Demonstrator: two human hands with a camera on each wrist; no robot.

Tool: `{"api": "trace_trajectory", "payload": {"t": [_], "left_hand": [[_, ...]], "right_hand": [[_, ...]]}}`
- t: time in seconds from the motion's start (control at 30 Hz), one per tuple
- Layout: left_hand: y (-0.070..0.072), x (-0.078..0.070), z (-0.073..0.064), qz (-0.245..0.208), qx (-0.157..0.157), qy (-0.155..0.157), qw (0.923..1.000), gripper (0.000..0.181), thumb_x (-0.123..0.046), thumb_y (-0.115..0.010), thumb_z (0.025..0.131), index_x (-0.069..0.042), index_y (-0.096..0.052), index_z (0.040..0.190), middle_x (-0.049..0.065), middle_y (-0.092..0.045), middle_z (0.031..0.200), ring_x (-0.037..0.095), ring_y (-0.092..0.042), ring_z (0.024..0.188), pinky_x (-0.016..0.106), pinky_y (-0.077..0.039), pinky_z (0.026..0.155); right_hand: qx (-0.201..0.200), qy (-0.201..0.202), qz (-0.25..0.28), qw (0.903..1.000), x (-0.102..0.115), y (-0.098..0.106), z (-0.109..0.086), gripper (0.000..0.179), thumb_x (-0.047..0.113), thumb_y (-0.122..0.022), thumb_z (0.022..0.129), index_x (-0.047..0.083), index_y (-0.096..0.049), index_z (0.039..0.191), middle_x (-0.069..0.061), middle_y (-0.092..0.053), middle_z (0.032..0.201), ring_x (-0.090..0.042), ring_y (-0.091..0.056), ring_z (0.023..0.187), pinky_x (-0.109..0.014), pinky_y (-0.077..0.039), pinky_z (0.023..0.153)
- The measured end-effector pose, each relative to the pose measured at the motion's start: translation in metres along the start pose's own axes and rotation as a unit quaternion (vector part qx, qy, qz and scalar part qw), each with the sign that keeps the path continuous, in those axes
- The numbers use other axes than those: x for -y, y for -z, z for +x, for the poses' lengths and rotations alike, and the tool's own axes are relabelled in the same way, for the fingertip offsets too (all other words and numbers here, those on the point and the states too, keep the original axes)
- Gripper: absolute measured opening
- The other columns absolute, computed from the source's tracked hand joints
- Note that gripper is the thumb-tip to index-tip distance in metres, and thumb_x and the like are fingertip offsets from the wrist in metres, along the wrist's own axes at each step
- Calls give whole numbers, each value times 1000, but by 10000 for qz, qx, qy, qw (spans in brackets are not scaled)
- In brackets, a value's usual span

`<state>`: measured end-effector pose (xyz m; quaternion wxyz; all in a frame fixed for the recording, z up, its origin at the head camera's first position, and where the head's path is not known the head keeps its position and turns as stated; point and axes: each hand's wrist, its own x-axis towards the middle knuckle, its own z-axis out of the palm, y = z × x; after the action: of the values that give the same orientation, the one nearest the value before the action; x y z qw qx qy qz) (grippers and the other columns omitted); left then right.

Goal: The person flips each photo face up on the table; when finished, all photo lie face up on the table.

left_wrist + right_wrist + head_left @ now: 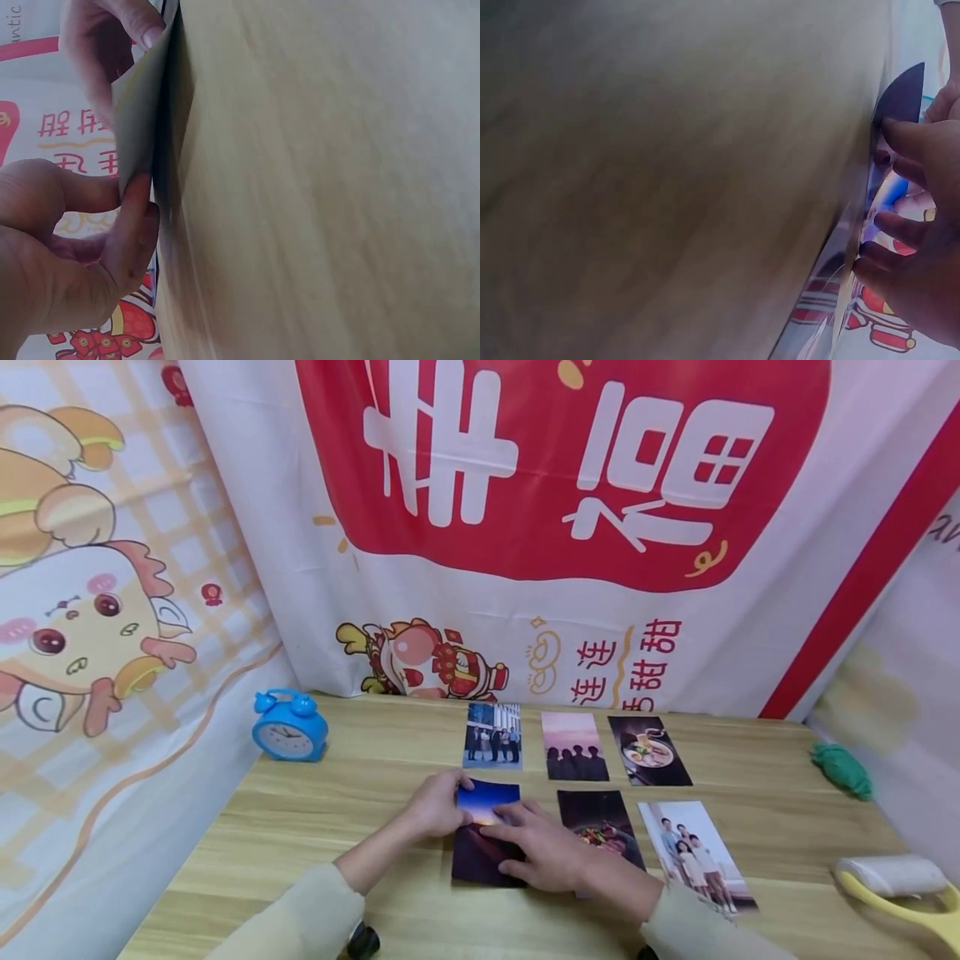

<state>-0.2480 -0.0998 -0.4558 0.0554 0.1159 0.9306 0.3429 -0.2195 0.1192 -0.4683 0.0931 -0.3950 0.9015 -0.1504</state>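
A photo of a blue and orange dusk sky (480,860) lies at the front left of two rows of photos, its near end lifted off the tabletop in the right wrist view. My left hand (437,806) pinches its left edge between thumb and finger; the pale back of the photo (139,112) shows in the left wrist view. Across its right side reaches my right hand (551,852), fingers spread and touching the surface. Under the right wrist is a dark food photo (600,814), partly covered. Further right lies a family photo (693,852).
Behind are a photo of a group by a building (492,739), a pink-sky silhouette photo (573,747) and a plated-food photo (648,752). A blue alarm clock (290,727) stands back left. A green bundle (842,770) and a yellow-handled roller (892,877) lie right.
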Motion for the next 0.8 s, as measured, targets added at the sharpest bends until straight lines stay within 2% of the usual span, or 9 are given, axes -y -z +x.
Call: {"api": "trace_trajectory", "payload": {"t": [0.13, 0.23, 0.33, 0.47, 0.6, 0.8], "left_hand": [[0, 5, -1, 350, 194, -213, 9990, 44, -6, -88, 75, 2, -70, 115, 20, -74, 117, 35, -67, 114, 51, -54, 106], [3, 6, -3, 562, 325, -364, 9972, 52, -13, -91, 74, 1, -70, 120, 20, -71, 124, 37, -62, 121, 54, -50, 111], [7, 8, -6, 888, 499, -492, 9936, 63, -20, -93, 73, -1, -68, 128, 19, -66, 128, 38, -54, 125, 56, -45, 113], [8, 8, -8, 1322, 825, -466, 9867, 76, -27, -93, 73, -6, -63, 140, 16, -58, 134, 36, -48, 128, 58, -43, 114], [7, 8, -9, 1479, 994, -393, 9832, 82, -31, -93, 74, -8, -59, 145, 15, -51, 141, 34, -43, 129, 57, -43, 112], [6, 7, -10, 1566, 1095, -301, 9811, 86, -34, -93, 75, -10, -56, 149, 14, -45, 147, 35, -40, 132, 55, -40, 113]], "right_hand": [[178, 94, -444, 9988, -4, -3, 0, 53, 38, -66, 102, 31, -53, 152, -12, -47, 161, -31, -46, 146, -54, -47, 116], [249, 90, -650, 9975, -6, -4, 0, 53, 42, -62, 103, 33, -51, 154, -10, -45, 163, -33, -44, 148, -57, -46, 117], [308, 27, -691, 9971, -6, -3, 1, 53, 45, -59, 104, 35, -48, 155, -11, -43, 165, -39, -40, 151, -64, -41, 119], [460, -139, -561, 9973, -6, -1, 0, 53, 47, -57, 105, 38, -46, 156, -10, -38, 169, -48, -33, 154, -73, -34, 119], [602, -310, -445, 9967, -6, 2, -1, 54, 48, -56, 105, 40, -45, 156, -9, -35, 171, -51, -28, 156, -79, -31, 118], [683, -380, -395, 9962, -5, 6, -2, 54, 48, -57, 104, 40, -45, 156, -8, -34, 171, -51, -27, 156, -80, -29, 118]]}}
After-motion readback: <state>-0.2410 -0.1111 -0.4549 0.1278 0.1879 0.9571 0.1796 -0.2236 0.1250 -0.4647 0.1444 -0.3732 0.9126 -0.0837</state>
